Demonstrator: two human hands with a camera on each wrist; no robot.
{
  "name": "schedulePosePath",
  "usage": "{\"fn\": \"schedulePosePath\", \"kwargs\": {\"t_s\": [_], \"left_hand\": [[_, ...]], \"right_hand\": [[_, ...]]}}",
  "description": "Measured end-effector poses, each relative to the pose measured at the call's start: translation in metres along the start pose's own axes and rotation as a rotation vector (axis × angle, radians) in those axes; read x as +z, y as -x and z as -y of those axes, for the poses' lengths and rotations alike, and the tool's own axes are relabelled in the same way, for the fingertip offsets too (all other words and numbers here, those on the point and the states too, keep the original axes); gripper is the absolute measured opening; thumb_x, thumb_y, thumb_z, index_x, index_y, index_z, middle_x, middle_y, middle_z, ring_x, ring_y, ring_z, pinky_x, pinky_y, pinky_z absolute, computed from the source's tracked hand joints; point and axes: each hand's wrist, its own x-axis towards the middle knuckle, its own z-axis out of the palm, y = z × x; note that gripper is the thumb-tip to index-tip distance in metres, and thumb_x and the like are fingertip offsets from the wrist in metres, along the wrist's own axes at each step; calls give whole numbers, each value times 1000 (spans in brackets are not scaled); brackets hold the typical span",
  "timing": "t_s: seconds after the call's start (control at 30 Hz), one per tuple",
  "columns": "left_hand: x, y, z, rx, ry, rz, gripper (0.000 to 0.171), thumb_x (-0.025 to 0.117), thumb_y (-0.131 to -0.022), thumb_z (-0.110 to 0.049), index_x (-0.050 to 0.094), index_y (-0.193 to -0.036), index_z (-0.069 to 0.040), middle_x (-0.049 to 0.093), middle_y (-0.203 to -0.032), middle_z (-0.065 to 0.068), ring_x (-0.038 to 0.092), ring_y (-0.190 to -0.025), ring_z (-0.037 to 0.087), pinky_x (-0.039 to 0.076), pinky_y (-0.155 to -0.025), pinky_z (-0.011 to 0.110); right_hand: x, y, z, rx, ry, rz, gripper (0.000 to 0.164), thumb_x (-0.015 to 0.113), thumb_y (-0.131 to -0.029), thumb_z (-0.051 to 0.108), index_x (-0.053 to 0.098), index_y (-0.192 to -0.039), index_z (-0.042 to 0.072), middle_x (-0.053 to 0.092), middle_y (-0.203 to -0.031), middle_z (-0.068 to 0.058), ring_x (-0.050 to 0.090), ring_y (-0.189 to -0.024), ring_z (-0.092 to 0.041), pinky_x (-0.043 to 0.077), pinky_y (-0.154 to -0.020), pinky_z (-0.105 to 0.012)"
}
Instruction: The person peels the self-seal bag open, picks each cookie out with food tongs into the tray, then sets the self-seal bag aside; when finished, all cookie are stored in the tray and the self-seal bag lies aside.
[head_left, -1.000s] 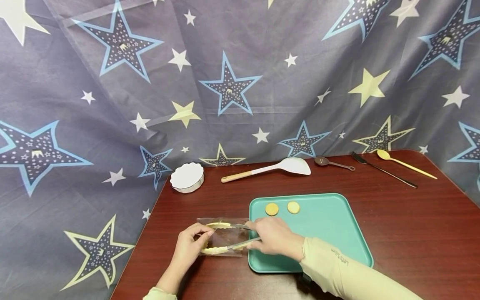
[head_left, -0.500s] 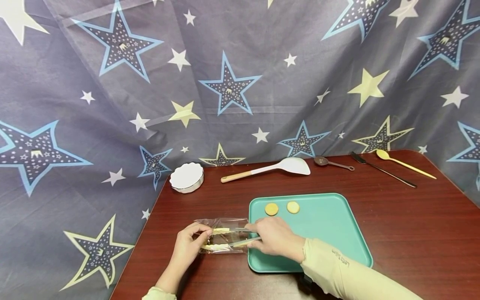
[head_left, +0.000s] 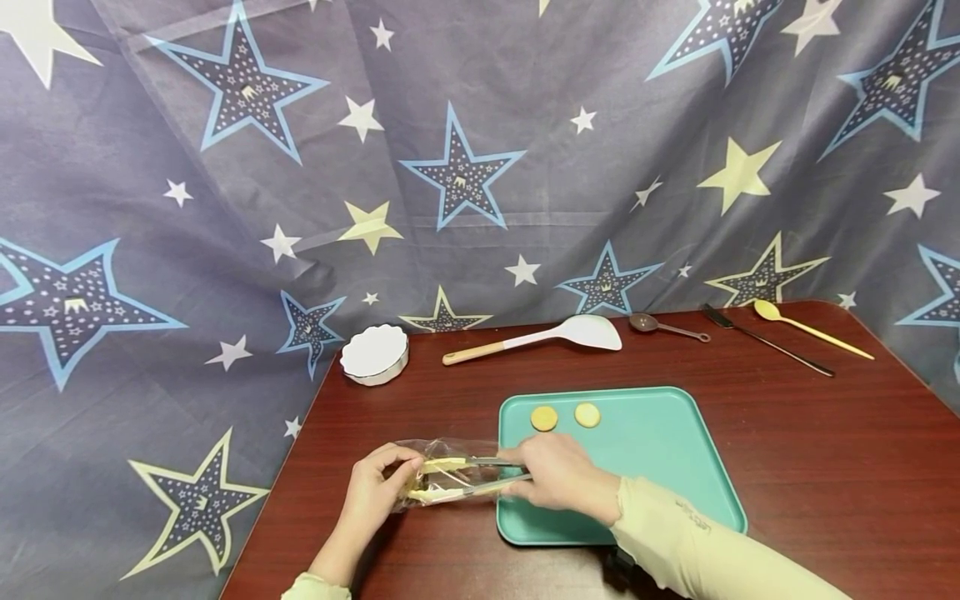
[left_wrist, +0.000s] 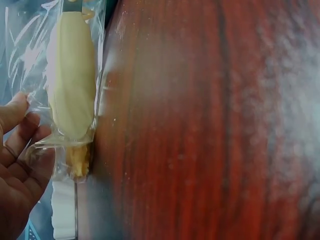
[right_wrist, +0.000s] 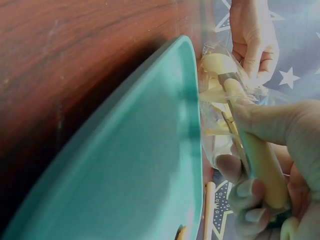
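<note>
My left hand [head_left: 372, 487] pinches the closed end of a clear plastic bag [head_left: 468, 448] between thumb and fingers. A pair of tongs [head_left: 438, 495] with pale yellow tips reaches into the bag from the right, its arms apart. My right hand [head_left: 558, 473] grips these tongs, thumb on one arm and fingers round the other, as the right wrist view shows. A yellow-brown piece [left_wrist: 78, 160] shows beyond the yellow tip in the left wrist view, near the bag's end. Two round biscuits, one golden [head_left: 543, 418] and one paler [head_left: 587, 415], lie on the teal tray [head_left: 660, 458] behind my right hand.
A white fluted dish [head_left: 374, 356] stands at the table's back left. Along the back edge lie a white spatula [head_left: 590, 332], a brown measuring spoon [head_left: 643, 322], a dark long-handled utensil [head_left: 780, 346] and a yellow spoon [head_left: 767, 310]. A star-patterned cloth [head_left: 480, 267] hangs behind.
The tong arms have drawn closer together, and the bag has puffed and creased around them. My right hand has shifted slightly right with the tongs; my left hand has barely moved.
</note>
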Motion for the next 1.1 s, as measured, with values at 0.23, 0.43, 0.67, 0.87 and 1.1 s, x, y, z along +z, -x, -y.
{"fn": "schedulePosePath", "kwargs": {"t_s": [0.23,0.43,0.67,0.87,1.1], "left_hand": [[1,1,9,32,-14,39,15,75,-75,12,73,-83,-2,69,-78,11,63,-69,26,50,-61,25],[4,7,39,38,-20,85,18,80,-74,4,74,-82,-12,70,-80,0,62,-67,16,49,-57,24],[2,6,43,130,-115,66,21,81,-72,3,74,-79,-15,68,-80,-10,63,-75,9,47,-70,16],[-1,5,43,111,-145,55,21,81,-72,4,74,-78,-15,67,-78,-11,60,-70,5,46,-64,19],[-2,6,45,81,-133,55,19,80,-76,1,74,-81,-16,67,-79,-9,61,-71,7,48,-64,23]], "right_hand": [[-2,3,-3,9,2,-7,42,76,-82,44,71,-120,26,73,-95,8,55,-65,-4,34,-44,-26],[-3,3,-3,2,10,-15,41,76,-81,44,72,-118,27,72,-90,8,58,-68,-8,34,-43,-26],[-9,5,-5,-3,-25,-2,40,78,-81,39,73,-117,23,72,-88,6,51,-61,-4,37,-46,-26],[-16,9,-10,15,-53,16,40,79,-81,37,72,-118,22,70,-80,8,45,-55,-2,36,-45,-25],[-23,19,-23,-37,-62,-19,38,79,-81,35,73,-115,18,74,-95,4,53,-63,-1,40,-49,-24]]}}
